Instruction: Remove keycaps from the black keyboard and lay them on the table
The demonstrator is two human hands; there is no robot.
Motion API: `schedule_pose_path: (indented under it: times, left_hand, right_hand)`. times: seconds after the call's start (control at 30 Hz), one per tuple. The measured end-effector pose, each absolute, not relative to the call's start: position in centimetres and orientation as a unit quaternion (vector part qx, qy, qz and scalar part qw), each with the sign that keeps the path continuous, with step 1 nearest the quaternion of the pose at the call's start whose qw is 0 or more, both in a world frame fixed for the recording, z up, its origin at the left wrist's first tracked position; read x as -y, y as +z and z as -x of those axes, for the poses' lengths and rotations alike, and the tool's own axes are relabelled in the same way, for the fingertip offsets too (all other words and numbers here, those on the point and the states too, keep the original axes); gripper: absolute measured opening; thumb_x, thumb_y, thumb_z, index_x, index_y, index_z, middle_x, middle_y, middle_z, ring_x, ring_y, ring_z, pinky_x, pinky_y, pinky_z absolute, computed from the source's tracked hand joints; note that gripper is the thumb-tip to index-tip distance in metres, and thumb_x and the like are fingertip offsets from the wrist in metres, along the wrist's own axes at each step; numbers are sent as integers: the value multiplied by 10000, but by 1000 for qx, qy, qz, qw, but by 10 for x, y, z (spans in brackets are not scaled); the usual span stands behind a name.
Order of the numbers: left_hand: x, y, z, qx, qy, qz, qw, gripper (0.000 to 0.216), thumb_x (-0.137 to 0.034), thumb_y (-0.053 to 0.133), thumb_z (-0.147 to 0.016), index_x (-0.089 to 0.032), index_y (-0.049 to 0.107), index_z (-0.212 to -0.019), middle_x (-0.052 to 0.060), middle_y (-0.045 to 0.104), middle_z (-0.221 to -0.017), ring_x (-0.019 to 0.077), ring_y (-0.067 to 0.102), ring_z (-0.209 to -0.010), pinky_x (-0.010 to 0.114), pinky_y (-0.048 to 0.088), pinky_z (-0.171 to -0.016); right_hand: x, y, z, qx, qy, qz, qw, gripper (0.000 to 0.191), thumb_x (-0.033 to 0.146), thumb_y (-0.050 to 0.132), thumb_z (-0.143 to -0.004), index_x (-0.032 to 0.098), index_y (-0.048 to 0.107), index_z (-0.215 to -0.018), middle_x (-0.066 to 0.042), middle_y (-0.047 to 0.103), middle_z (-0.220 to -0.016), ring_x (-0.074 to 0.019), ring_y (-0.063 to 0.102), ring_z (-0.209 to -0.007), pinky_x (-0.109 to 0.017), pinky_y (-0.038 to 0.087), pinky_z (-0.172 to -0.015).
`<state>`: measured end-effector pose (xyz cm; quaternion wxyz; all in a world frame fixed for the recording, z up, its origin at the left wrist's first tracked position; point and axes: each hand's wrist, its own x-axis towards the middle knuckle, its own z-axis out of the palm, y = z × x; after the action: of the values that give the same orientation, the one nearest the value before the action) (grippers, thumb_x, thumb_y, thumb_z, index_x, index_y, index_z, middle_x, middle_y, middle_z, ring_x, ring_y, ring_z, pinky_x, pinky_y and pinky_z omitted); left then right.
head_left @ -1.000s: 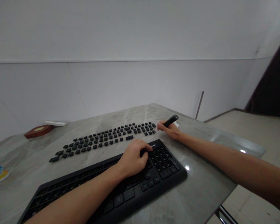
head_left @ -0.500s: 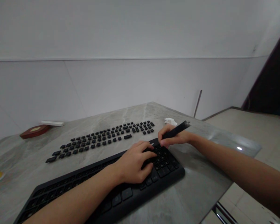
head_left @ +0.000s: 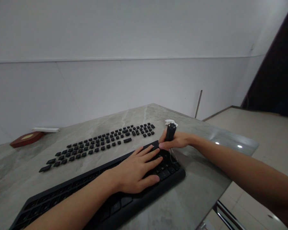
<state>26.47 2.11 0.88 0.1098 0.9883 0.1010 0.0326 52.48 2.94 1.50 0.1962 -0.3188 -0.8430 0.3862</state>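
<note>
A black keyboard (head_left: 86, 179) lies at a slant on the grey marbled table, many of its key positions without caps. My left hand (head_left: 139, 170) rests flat across its right half, fingers spread and holding nothing. Over the number pad's far end, my right hand (head_left: 176, 140) is closed around a keycap puller. The puller's black handle (head_left: 171, 131) points up, and its thin wire loops (head_left: 173, 156) hang down over the keys. Beyond the keyboard, loose black keycaps (head_left: 96, 144) lie in rows that follow a keyboard layout.
A crumpled white tissue (head_left: 169, 121) lies behind my right hand. At the far left are a reddish-brown wooden object (head_left: 27, 139) and a flat white strip (head_left: 46, 129) against the wall. The table's right edge drops to a tiled floor.
My left hand has flattened, its fingers stretching further apart over the keys. My right hand has turned the puller from slanting right to nearly upright, bringing its wires into view.
</note>
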Motion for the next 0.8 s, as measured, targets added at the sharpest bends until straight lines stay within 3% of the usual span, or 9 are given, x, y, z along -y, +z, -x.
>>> schedule_pose_path:
  times: [0.13,0.4,0.6,0.8]
  left_hand:
    - [-21,9,-263,-89,49,-987,125,604,-437,554,-950,-195,418,-1487,148,275,-1586,391,193,-1479,641,214,-1165]
    - [-22,5,-261,-82,62,-985,135,706,-497,630,-890,-227,397,-1499,153,266,-1587,400,193,-1477,656,181,-1162]
    - [-22,6,-261,-89,57,-986,131,712,-494,642,-878,-235,403,-1497,153,267,-1592,409,208,-1473,663,184,-1158]
    - [-16,11,-262,-24,97,-986,136,609,-368,641,-883,-233,462,-1450,121,455,-1510,340,377,-1420,566,243,-1186]
  right_hand:
    - [-27,16,-523,853,382,314,168,594,638,504,-908,157,513,-560,30,467,-516,-93,401,-487,-233,324,-485]
    - [-29,13,-526,846,361,329,214,659,698,381,-930,149,549,-607,14,466,-540,-105,403,-512,-246,343,-509]
    - [-27,13,-523,855,343,329,206,629,677,422,-928,154,538,-598,12,473,-535,-110,427,-514,-243,344,-506]
    - [-22,15,-519,869,331,315,192,615,659,409,-941,158,536,-606,22,459,-538,-105,406,-518,-239,328,-496]
